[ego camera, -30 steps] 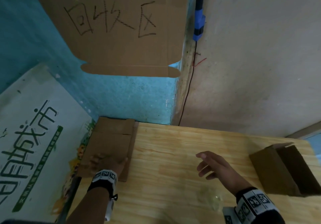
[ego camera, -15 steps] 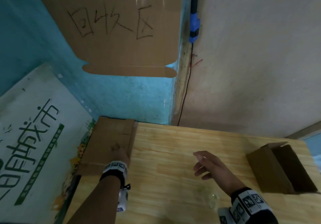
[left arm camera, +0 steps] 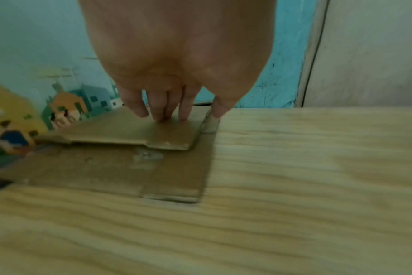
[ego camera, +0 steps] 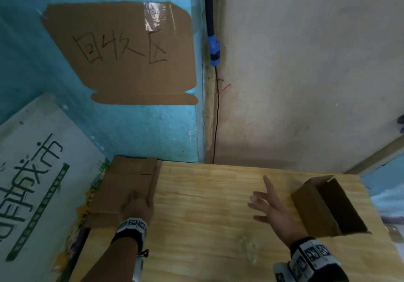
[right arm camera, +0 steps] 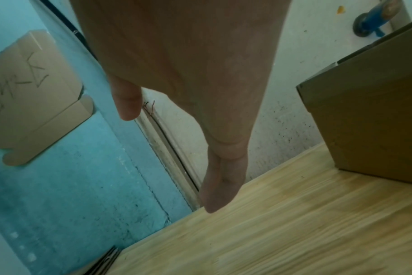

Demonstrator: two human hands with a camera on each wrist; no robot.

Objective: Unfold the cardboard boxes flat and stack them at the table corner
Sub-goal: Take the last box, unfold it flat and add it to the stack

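Progress check. Two flattened brown cardboard boxes (ego camera: pixel 125 185) lie stacked at the far-left corner of the light wooden table (ego camera: pixel 209 216), lower left of the head view, against the turquoise wall. In the left wrist view the upper sheet (left arm camera: pixel 139 130) sits a little askew on the lower sheet (left arm camera: pixel 120 171); edges are not flush.

Left hand (ego camera: pixel 136 207): fingers (left arm camera: pixel 158 109) straight and close together, tips pressing down on the upper sheet near its right edge. It grips nothing.

Right hand (ego camera: pixel 270 205): spread wide, fingers extended and apart, empty, above the bare tabletop at centre right of the head view. It is near but clear of the one remaining standing brown cardboard box (ego camera: pixel 328 205), which is still erect with its top open, at the right edge of the table, lower right of frame.

Judgement: two boxes appear done and placed; one is left. Remaining work, as I read it: take the standing box, collapse it flat, lay it on the corner stack, and probably square the pile. Whether more boxes wait outside the frame cannot be told.

Also present: a brown cardboard sign (ego camera: pixel 122 54) with handwritten characters taped on the wall, upper left.
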